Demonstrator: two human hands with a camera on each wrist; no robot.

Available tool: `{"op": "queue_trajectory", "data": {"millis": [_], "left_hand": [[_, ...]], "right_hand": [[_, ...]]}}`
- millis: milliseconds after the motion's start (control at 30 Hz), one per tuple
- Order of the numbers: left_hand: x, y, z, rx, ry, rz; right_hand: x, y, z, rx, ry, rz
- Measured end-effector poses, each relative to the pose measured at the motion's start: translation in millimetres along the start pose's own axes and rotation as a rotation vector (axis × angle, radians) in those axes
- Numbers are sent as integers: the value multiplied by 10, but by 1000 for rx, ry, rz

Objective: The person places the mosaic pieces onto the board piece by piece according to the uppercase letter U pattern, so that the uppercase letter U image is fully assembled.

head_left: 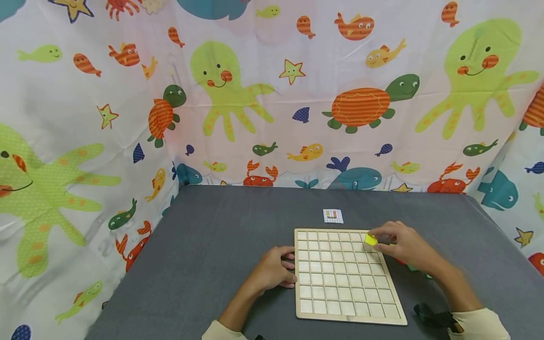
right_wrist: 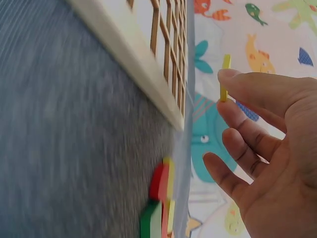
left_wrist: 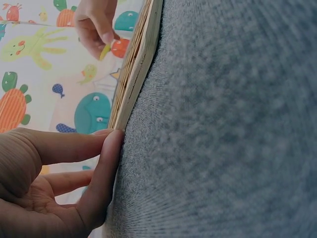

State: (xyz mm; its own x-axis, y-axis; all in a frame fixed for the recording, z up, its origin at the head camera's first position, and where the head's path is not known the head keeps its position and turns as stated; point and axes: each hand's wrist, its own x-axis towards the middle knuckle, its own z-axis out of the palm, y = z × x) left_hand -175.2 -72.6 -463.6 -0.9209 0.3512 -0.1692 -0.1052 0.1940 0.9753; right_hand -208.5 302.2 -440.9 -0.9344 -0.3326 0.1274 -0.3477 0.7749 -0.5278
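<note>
A pale wooden board (head_left: 340,271) with a grid of square cells lies on the grey table. My left hand (head_left: 274,269) rests its thumb and fingertips against the board's left edge, fingers loosely bent; in the left wrist view these fingers (left_wrist: 111,158) touch the rim. My right hand (head_left: 401,241) pinches a small yellow tile (head_left: 370,239) between thumb and index finger, above the board's far right corner. The right wrist view shows the yellow tile (right_wrist: 225,79) edge-on, apart from the board, the other fingers spread below.
A small card (head_left: 333,216) with a coloured U-shaped pattern on a grid lies behind the board. Red (right_wrist: 159,182), green (right_wrist: 150,220) and yellow pieces lie right of the board, partly hidden under my right arm. A printed sea-animal curtain (head_left: 263,94) surrounds the table.
</note>
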Motion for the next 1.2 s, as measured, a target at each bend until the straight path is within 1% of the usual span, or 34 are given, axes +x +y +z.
{"op": "queue_trajectory", "data": {"millis": [267, 367, 600, 800, 1033, 1200], "left_hand": [[-4, 12, 4, 0, -8, 3], [-2, 14, 4, 3, -9, 4], [1, 4, 4, 8, -7, 11], [0, 0, 3, 1, 0, 5], [-1, 0, 2, 0, -5, -6], [14, -3, 6, 10, -4, -10]], "right_hand": [[115, -185, 127, 52, -38, -57], [167, -225, 181, 56, -45, -75], [275, -307, 291, 63, -72, -84], [352, -394, 367, 80, -80, -119], [461, -524, 471, 78, -97, -127], [551, -596, 550, 90, -121, -108]]}}
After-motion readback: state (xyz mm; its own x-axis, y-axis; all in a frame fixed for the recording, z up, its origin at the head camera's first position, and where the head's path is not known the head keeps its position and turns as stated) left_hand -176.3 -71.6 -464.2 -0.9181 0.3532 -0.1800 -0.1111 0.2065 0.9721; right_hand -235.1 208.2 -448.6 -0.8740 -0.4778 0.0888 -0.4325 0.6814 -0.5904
